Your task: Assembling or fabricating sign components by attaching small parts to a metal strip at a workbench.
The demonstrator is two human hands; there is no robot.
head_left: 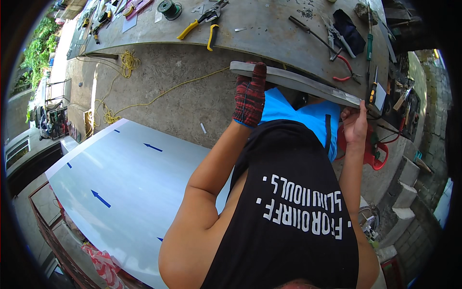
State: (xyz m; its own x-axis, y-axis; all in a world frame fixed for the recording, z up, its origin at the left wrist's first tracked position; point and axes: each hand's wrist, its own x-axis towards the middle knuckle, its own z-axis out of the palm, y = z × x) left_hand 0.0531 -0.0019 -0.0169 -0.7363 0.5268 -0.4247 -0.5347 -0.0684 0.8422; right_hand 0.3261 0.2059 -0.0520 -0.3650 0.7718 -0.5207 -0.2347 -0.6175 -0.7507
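A long grey metal strip (308, 84) runs across in front of me, just below the edge of the workbench (269, 29). My left hand (250, 96), in a red and black knitted glove, grips the strip near its left end. My right hand (355, 124) is bare and holds the strip's right end from below. I am wearing a black sleeveless top and blue shorts, which fill the lower middle of the view.
Tin snips with yellow handles (199, 21), a spool of green wire (168, 8), screwdrivers and red-handled pliers (346, 67) lie on the bench. A large white sheet with blue arrows (125, 188) lies at my left. Yellow cord (127, 62) trails over the concrete floor. Brick steps rise at right.
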